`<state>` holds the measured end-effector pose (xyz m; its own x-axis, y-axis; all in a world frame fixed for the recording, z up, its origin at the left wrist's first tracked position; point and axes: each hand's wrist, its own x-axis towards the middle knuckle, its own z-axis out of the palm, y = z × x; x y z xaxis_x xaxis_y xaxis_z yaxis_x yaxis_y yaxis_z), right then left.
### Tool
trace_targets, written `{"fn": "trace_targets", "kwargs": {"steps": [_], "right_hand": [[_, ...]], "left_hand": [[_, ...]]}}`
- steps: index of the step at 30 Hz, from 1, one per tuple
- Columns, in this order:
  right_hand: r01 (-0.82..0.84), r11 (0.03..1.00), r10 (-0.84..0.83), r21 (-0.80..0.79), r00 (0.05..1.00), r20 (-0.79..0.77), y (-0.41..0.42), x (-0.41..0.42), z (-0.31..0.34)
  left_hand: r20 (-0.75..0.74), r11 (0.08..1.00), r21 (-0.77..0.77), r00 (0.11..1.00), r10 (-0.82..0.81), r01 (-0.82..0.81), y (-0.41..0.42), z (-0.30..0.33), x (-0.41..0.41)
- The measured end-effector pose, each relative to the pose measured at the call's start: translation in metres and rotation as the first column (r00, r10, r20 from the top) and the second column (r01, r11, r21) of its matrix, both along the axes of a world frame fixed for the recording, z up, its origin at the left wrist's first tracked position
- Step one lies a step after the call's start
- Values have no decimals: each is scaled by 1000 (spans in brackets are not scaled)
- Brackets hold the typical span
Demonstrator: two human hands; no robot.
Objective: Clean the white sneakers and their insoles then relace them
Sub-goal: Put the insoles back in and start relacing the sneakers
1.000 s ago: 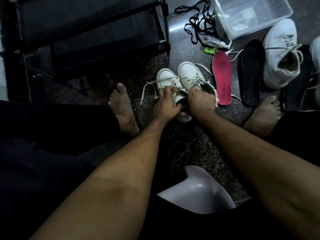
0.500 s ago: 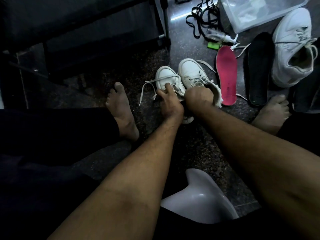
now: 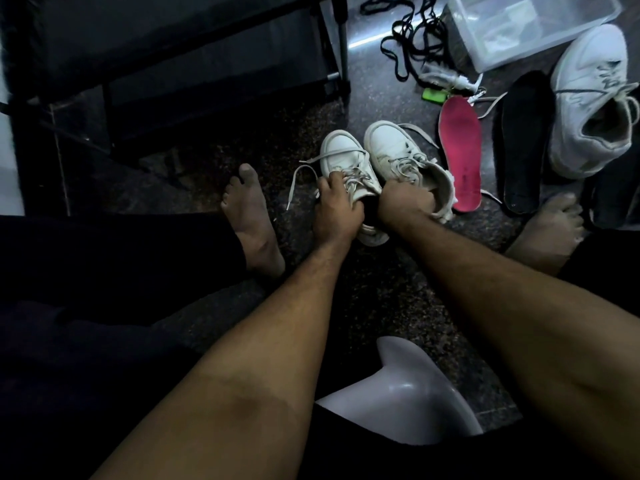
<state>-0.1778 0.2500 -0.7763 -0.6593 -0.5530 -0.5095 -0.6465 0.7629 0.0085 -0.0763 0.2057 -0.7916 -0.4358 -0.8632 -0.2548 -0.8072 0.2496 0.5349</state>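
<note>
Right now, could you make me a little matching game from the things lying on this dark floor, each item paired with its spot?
Items:
1. pink insole
2. tangled black laces
3. clear plastic box
4. green tag

Spots:
A. top right corner
B. just right of the small white sneakers
C. just beyond the pink insole's toe
D. left of the box

Pairs: 1-B, 2-D, 3-A, 4-C

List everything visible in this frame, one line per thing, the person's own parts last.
small white lace-up sneakers: 2, white, side by side on floor, centre
large white sneaker: 1, white, far right
pink foam insole: 1, pink, right of small pair
black insole: 1, black, beside pink one
loose black laces: tangle, black, top
clear plastic box: 1, clear, top right
green small object: 1, green, below laces
white plastic stool: 1, white, bottom
bare feet: 2, either side
left hand: grips left small sneaker
right hand: grips right small sneaker's collar
</note>
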Motion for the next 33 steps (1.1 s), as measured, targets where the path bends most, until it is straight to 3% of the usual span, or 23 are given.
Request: {"fn": "trace_targets", "kwargs": {"steps": [6,9,14,17,19,24,33], "right_hand": [[-51,998,53,26,996,-67,-6,0,-6],[-51,999,52,10,998,-48,-6,-4,-9],[-59,994,71,-92,989,129,4,-11,-7],[-21,987,65,-162,961,269,11,-13,1],[-14,976,72,-216,962,262,17,-17,8],[56,914,-14,-402,994,108,38,-28,31],[318,872,-274,-373,947,168,84,-51,31]], "left_hand": [[-30,998,-53,999,-21,19,-6,-1,0],[32,994,-99,998,-48,51,-8,0,-3],[121,993,-114,993,-3,17,-13,8,-6],[95,992,-69,989,116,-110,-15,14,-4],[43,985,-60,985,166,-163,-14,16,-5],[-83,979,-197,996,27,-43,-1,26,-20],[-153,979,-170,979,-136,110,30,28,-56]]}}
